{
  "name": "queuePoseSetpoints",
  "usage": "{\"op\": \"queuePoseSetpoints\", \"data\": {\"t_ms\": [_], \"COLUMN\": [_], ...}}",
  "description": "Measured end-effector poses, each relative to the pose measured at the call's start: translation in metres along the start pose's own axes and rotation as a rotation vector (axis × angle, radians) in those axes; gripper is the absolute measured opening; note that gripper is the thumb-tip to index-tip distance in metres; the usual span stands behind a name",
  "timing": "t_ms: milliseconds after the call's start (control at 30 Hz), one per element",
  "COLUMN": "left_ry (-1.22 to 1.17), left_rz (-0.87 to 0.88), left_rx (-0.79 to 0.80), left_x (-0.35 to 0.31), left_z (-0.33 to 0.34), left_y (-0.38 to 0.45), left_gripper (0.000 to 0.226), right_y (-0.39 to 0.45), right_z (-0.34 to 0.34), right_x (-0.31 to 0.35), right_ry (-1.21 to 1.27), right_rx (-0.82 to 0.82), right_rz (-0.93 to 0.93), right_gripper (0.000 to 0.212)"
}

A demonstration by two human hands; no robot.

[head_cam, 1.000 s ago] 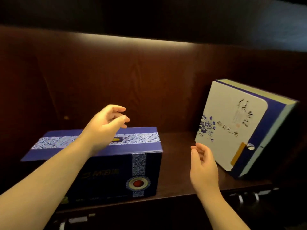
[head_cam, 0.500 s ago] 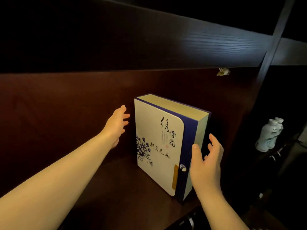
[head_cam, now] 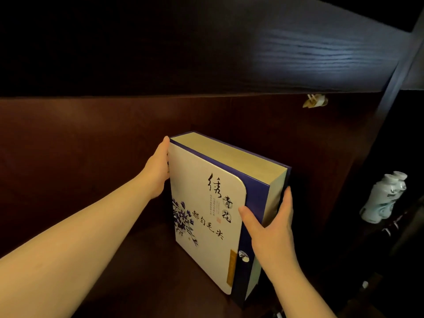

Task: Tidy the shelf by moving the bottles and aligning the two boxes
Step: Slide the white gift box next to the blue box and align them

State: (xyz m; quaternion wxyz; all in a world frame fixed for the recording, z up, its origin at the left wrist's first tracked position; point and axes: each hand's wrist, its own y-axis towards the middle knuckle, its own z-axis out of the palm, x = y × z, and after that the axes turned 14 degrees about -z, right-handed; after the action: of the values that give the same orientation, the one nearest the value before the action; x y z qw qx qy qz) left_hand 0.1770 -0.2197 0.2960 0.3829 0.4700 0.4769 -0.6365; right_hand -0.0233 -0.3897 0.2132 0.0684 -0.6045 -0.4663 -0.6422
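A white and blue gift box with black calligraphy and a blue flower print stands upright on the dark wooden shelf, turned at an angle. My left hand presses flat against its left edge near the top. My right hand clasps its right blue spine, thumb on the front, fingers on the side. Two white bottles stand together in the neighbouring compartment at the right. The dark blue box is out of view.
The shelf board above hangs low over the box. A dark upright post divides this compartment from the one with the bottles. A small pale clip sits on the back panel.
Both hands have closed in on the white box: the left moved right onto its left edge, the right moved up onto its spine. The view has come closer.
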Motion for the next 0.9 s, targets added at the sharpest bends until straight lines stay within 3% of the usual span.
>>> {"op": "queuePoseSetpoints", "data": {"t_ms": [200, 333, 467, 567, 733, 900], "left_ry": [0.050, 0.169, 0.284, 0.306, 0.329, 0.299], "left_rz": [-0.006, 0.085, 0.148, 0.184, 0.242, 0.295], "left_rx": [-0.120, -0.166, -0.216, -0.261, -0.303, -0.345], "left_x": [0.000, 0.004, 0.013, 0.019, 0.039, 0.052], "left_z": [-0.033, -0.076, -0.117, -0.140, -0.168, -0.180], "left_y": [-0.028, -0.063, -0.107, -0.142, -0.192, -0.235], "left_gripper": [0.064, 0.043, 0.049, 0.039, 0.038, 0.039], "right_y": [-0.003, -0.008, -0.017, -0.026, -0.040, -0.048], "right_z": [0.006, 0.017, 0.029, 0.037, 0.043, 0.049], "right_x": [0.006, 0.012, 0.020, 0.027, 0.046, 0.065], "right_ry": [0.158, 0.243, 0.378, 0.461, 0.521, 0.534], "right_rx": [0.097, 0.185, 0.265, 0.299, 0.314, 0.290], "right_rz": [-0.014, -0.038, -0.062, -0.075, -0.100, -0.086], "right_gripper": [0.126, 0.115, 0.107, 0.102, 0.064, 0.045]}}
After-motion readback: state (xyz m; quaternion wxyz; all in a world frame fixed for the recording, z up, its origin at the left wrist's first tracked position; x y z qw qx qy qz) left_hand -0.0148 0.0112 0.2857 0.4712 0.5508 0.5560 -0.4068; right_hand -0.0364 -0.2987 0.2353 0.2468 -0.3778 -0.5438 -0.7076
